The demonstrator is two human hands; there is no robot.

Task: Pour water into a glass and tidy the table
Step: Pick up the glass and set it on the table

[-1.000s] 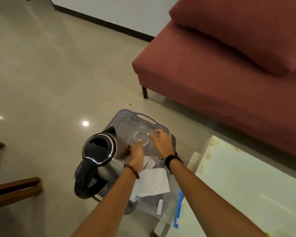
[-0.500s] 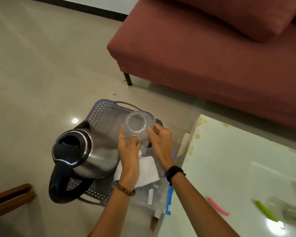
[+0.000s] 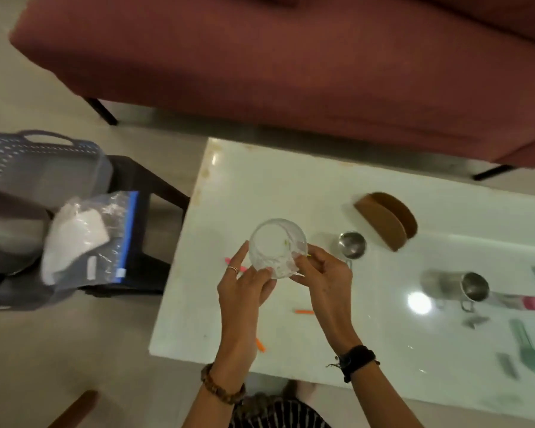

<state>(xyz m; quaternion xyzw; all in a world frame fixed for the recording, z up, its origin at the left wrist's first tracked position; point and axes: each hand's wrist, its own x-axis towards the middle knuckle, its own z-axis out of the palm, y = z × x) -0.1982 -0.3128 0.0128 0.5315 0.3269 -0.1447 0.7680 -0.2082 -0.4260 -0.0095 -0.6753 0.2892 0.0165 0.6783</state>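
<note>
While you hold the clear glass (image 3: 277, 247) over the white table (image 3: 260, 186), left hand (image 3: 244, 288) and right hand (image 3: 325, 273) curled round it, steel cup (image 3: 351, 244) just right of glass.

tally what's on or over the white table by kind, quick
Glass, held over the table by left hand and right hand: 1
Metal cups: 2
Brown holder: 1
Orange sticks: 2
Total: 6; blurred right-edge items uncounted.

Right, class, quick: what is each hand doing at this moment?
Left hand: holds the glass, fingers curled on its left side.
Right hand: holds the same glass from the right, above the table.
</note>
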